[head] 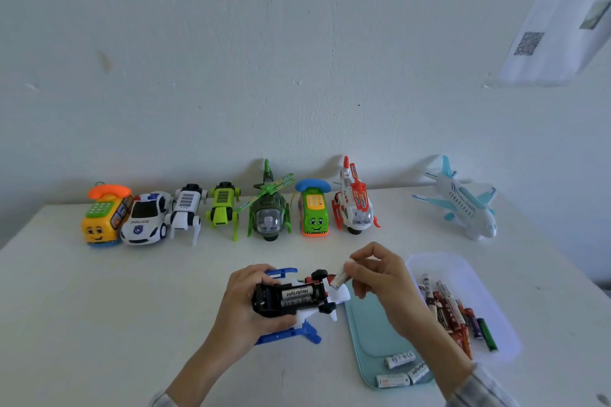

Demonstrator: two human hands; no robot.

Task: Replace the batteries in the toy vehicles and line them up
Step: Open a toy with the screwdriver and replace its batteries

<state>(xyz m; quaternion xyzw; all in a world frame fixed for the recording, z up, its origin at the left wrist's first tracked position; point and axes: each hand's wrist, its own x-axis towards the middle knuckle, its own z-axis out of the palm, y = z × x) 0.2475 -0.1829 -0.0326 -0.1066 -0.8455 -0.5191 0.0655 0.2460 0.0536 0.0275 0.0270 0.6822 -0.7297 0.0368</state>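
The left hand (pixel 244 304) has a closed grip round an upturned blue-and-white toy (pixel 297 302) just above the tabletop (pixel 99 307), battery bay facing up with one cell fitted. The right hand (pixel 380 281) pinches a battery (pixel 340 276) at the toy's nose. Seven toys (pixel 228 211) line the wall.

white wall (pixel 297 43), paper sheet with QR code (pixel 555 26)

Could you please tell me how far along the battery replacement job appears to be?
Seven toys stand lined up along the wall. The left hand holds the upturned blue toy, one battery seated; the right hand brings another battery. The white airplane still stands apart.
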